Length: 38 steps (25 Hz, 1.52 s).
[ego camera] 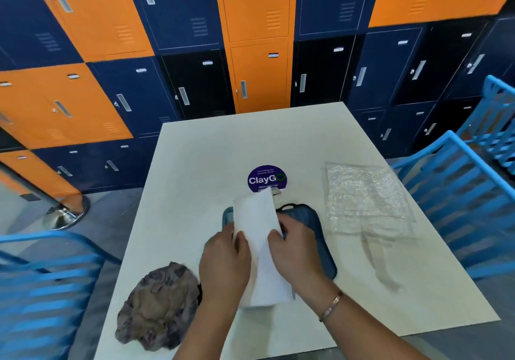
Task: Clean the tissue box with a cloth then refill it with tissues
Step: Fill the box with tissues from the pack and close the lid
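L hand (223, 259) & R hand (295, 251) both grip the tissues (259, 220), fingers (278, 241) curled round the stack's edges, just over the blue box (315, 226) mid-counter (209, 150). Cloth (158, 304) lies near-left, wrapper (365, 198) to the right.

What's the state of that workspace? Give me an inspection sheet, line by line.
Surface: white table, purple sticker mid-table.
Job's things: white tissues over blue tissue box; crumpled cloth near left.
Clutter: clear plastic wrapper at right.
Grippers: left hand and right hand both grip the tissues.
Cables: nothing seen.
Surroundings: orange and blue lockers, blue chairs both sides, metal post base on floor.
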Each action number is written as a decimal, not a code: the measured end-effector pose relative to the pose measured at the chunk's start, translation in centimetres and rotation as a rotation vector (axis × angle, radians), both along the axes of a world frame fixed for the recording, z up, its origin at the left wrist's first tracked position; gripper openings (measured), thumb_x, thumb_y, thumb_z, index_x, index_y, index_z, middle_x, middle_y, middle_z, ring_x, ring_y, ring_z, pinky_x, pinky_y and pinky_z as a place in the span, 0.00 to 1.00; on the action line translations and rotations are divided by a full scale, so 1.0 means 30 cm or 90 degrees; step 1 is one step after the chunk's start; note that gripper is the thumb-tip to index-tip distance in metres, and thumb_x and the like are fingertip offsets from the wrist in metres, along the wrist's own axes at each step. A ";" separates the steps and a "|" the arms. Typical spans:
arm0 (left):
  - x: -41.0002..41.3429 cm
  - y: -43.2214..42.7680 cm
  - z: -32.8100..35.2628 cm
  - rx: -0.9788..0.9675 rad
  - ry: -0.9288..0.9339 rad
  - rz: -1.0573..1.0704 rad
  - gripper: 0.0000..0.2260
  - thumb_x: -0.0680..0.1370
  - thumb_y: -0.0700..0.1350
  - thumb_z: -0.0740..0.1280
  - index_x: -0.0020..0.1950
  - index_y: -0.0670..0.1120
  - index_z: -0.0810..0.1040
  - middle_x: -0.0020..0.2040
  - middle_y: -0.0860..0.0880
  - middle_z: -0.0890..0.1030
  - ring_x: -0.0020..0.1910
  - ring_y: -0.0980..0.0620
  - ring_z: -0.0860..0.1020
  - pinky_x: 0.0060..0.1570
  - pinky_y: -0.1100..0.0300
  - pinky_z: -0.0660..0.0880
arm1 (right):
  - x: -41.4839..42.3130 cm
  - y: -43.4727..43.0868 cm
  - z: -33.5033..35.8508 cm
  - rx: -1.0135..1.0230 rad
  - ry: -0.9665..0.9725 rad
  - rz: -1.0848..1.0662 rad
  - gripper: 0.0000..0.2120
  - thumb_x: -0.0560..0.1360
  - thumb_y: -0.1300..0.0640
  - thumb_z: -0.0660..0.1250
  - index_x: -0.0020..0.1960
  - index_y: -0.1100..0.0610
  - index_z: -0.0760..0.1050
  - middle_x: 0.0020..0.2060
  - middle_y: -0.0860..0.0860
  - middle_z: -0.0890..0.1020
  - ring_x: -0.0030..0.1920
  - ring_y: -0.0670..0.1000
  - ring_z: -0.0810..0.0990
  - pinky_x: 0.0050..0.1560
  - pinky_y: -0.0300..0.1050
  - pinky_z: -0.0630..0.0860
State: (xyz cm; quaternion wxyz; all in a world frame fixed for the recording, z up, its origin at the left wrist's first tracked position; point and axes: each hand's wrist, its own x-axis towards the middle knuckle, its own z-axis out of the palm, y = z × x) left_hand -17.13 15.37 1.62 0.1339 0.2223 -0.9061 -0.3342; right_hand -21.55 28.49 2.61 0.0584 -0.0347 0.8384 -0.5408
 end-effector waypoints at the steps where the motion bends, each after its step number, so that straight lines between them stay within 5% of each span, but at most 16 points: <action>1: 0.004 -0.035 -0.015 -0.057 -0.042 -0.005 0.09 0.82 0.47 0.62 0.41 0.50 0.71 0.34 0.51 0.75 0.39 0.48 0.73 0.32 0.56 0.67 | 0.003 -0.027 -0.005 0.066 0.015 0.004 0.15 0.77 0.61 0.63 0.59 0.47 0.80 0.43 0.43 0.85 0.40 0.47 0.82 0.38 0.45 0.81; 7: -0.030 -0.105 -0.032 -0.302 -0.175 -0.087 0.08 0.82 0.51 0.60 0.48 0.50 0.76 0.40 0.52 0.79 0.42 0.50 0.71 0.42 0.54 0.63 | -0.018 -0.099 -0.031 0.354 0.052 0.021 0.25 0.80 0.54 0.67 0.76 0.48 0.67 0.49 0.52 0.84 0.48 0.54 0.82 0.43 0.48 0.80; 10: -0.029 -0.100 -0.049 -0.336 -0.156 -0.136 0.09 0.72 0.50 0.75 0.45 0.47 0.79 0.37 0.48 0.80 0.40 0.45 0.76 0.38 0.52 0.65 | -0.002 -0.128 -0.038 0.503 0.107 0.062 0.22 0.80 0.55 0.67 0.72 0.49 0.68 0.55 0.52 0.80 0.52 0.54 0.80 0.35 0.45 0.72; 12: -0.023 -0.115 -0.064 -0.337 -0.116 -0.137 0.21 0.69 0.52 0.76 0.59 0.44 0.80 0.49 0.45 0.80 0.46 0.43 0.78 0.39 0.51 0.72 | 0.001 -0.129 -0.032 0.587 0.173 0.062 0.22 0.76 0.51 0.71 0.69 0.51 0.71 0.59 0.52 0.76 0.57 0.55 0.76 0.35 0.45 0.69; 15: -0.043 -0.200 -0.036 -0.351 -0.037 -0.245 0.30 0.75 0.59 0.67 0.72 0.44 0.72 0.68 0.43 0.76 0.64 0.42 0.76 0.55 0.47 0.76 | -0.043 -0.085 0.037 0.594 0.249 0.192 0.32 0.74 0.38 0.68 0.73 0.53 0.70 0.67 0.51 0.74 0.67 0.56 0.72 0.60 0.52 0.72; 18: -0.098 -0.264 0.024 -0.437 -0.173 -0.477 0.48 0.72 0.76 0.56 0.82 0.45 0.56 0.83 0.44 0.55 0.82 0.44 0.53 0.79 0.42 0.51 | -0.097 -0.070 0.114 0.718 0.214 0.428 0.54 0.66 0.23 0.65 0.80 0.57 0.58 0.79 0.52 0.62 0.79 0.53 0.59 0.79 0.54 0.51; 21: -0.162 -0.241 0.014 -0.519 -0.320 -0.568 0.63 0.63 0.84 0.58 0.84 0.44 0.44 0.84 0.45 0.45 0.83 0.47 0.42 0.78 0.40 0.37 | -0.128 -0.120 0.083 0.895 0.153 0.548 0.69 0.58 0.18 0.65 0.82 0.61 0.47 0.82 0.57 0.51 0.82 0.55 0.49 0.79 0.62 0.38; 25: -0.180 -0.164 -0.031 -0.665 -0.466 -0.578 0.63 0.65 0.83 0.56 0.82 0.43 0.35 0.84 0.44 0.40 0.82 0.47 0.37 0.75 0.38 0.30 | -0.123 -0.194 -0.004 1.084 0.098 0.632 0.66 0.64 0.19 0.62 0.82 0.62 0.40 0.82 0.60 0.44 0.82 0.57 0.41 0.75 0.67 0.30; 32: -0.219 -0.163 0.021 -0.655 -0.490 -0.591 0.65 0.62 0.84 0.59 0.83 0.43 0.39 0.84 0.44 0.46 0.83 0.46 0.41 0.75 0.37 0.31 | -0.161 -0.160 0.013 1.047 0.144 0.591 0.68 0.61 0.18 0.63 0.82 0.63 0.43 0.82 0.60 0.49 0.82 0.58 0.44 0.73 0.73 0.33; 35: -0.207 -0.155 -0.021 -0.698 -0.520 -0.576 0.68 0.62 0.83 0.61 0.81 0.40 0.34 0.83 0.41 0.40 0.82 0.42 0.37 0.74 0.36 0.29 | -0.144 -0.139 -0.006 1.035 0.140 0.595 0.63 0.66 0.23 0.66 0.82 0.62 0.43 0.81 0.61 0.50 0.82 0.59 0.43 0.73 0.75 0.34; 38: -0.203 -0.145 -0.058 -0.705 -0.513 -0.549 0.66 0.64 0.81 0.62 0.81 0.40 0.34 0.83 0.40 0.39 0.82 0.42 0.37 0.74 0.34 0.29 | -0.133 -0.138 -0.038 0.985 0.175 0.574 0.60 0.63 0.24 0.69 0.80 0.61 0.55 0.76 0.60 0.63 0.79 0.60 0.53 0.73 0.77 0.40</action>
